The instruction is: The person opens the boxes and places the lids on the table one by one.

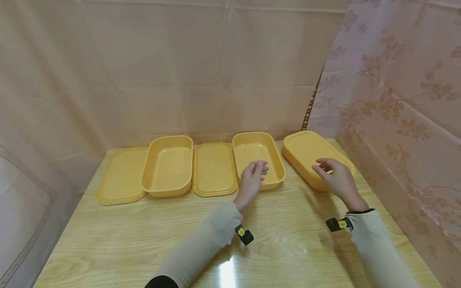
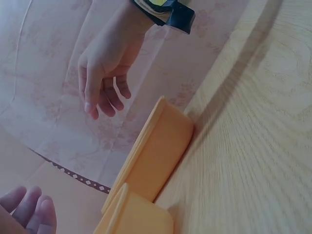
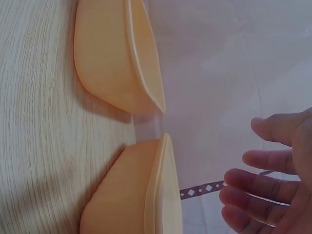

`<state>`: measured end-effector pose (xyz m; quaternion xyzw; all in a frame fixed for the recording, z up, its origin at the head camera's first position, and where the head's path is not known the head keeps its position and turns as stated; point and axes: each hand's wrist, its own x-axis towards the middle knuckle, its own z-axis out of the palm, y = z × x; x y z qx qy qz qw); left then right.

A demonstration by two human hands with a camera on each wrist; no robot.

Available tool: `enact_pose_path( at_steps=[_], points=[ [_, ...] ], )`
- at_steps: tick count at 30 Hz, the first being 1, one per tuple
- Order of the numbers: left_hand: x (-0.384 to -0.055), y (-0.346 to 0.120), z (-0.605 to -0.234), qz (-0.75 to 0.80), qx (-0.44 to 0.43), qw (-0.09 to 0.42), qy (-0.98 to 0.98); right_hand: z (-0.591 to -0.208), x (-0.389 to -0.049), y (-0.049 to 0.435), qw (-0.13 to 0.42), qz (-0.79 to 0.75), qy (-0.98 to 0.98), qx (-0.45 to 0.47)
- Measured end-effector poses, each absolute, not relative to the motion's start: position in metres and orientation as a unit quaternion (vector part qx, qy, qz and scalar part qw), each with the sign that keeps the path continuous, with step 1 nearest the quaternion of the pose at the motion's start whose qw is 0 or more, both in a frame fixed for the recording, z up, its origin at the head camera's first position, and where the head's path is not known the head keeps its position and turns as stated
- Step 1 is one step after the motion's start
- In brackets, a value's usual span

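Observation:
My left hand (image 1: 251,179) hovers over the near left part of an uncovered yellow box (image 1: 257,149), its fingers loosely bent and holding nothing. At the right, my right hand (image 1: 335,176) is raised above a yellow box with its lid on (image 1: 309,149), thumb and fingers apart. The right wrist view shows those spread fingers (image 3: 253,192) well off the lidded box (image 3: 122,190). In the left wrist view the right hand (image 2: 105,73) hangs in the air above the lidded box (image 2: 161,146), with nothing in it.
Left of the uncovered box lies a flat yellow lid (image 1: 215,169), then a second open box (image 1: 168,166), then another lid (image 1: 122,175). All stand in a row along the back of the wooden table (image 1: 144,240). Cloth curtains (image 1: 151,72) hang behind and to the right.

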<state>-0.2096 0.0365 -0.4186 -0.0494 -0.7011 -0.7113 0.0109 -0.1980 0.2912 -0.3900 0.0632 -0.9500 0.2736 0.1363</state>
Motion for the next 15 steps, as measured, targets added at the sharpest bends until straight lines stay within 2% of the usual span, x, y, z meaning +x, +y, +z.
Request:
enact_pose_path(
  at_steps=[9,15],
  points=[
    [-0.214,0.044,-0.413,-0.69,-0.082,-0.019,-0.719,-0.388,-0.195,0.299,0.119,0.249,-0.959,0.058],
    [-0.213,0.053,-0.414,-0.683,-0.088,-0.05,-0.723,-0.389,-0.2,0.309,0.129,0.239,-0.961,0.052]
  ],
)
